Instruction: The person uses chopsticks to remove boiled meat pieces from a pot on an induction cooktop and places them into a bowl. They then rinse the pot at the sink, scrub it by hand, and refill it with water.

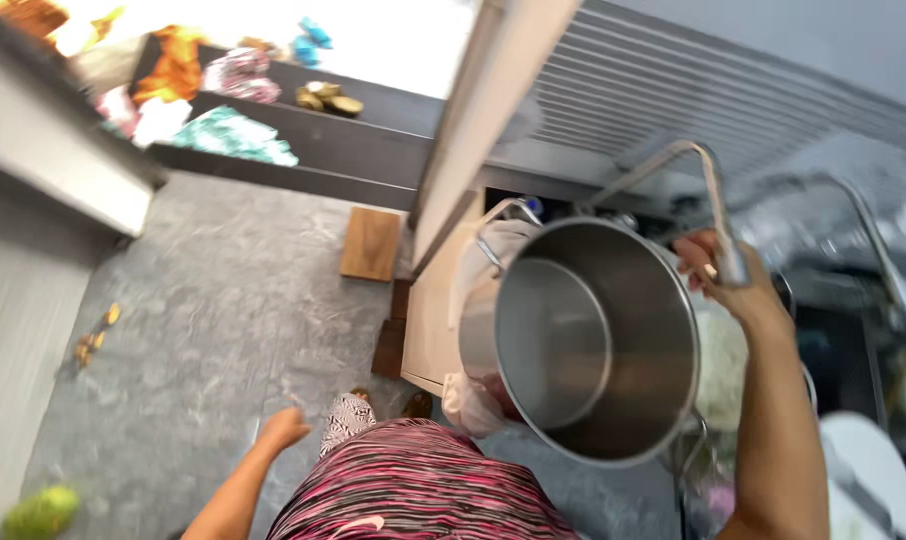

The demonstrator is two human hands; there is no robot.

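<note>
A large shiny steel pot (583, 340) lies tilted with its mouth toward me, over the counter edge beside a pale cloth (470, 405). My right hand (718, 280) is raised at the pot's far rim, fingers closed around a curved metal faucet spout (708, 175). What supports the pot is hidden. My left hand (283, 428) hangs low beside my pink striped clothing (413, 485), holding nothing, above the grey floor.
A wooden board (370, 243) lies on the grey floor (203, 320) near a cabinet corner. Dark steps (353, 140) behind carry colourful cloths and sandals (328, 98). A green round object (38, 512) sits bottom left. A second faucet (868, 225) and white plate (873, 470) are right.
</note>
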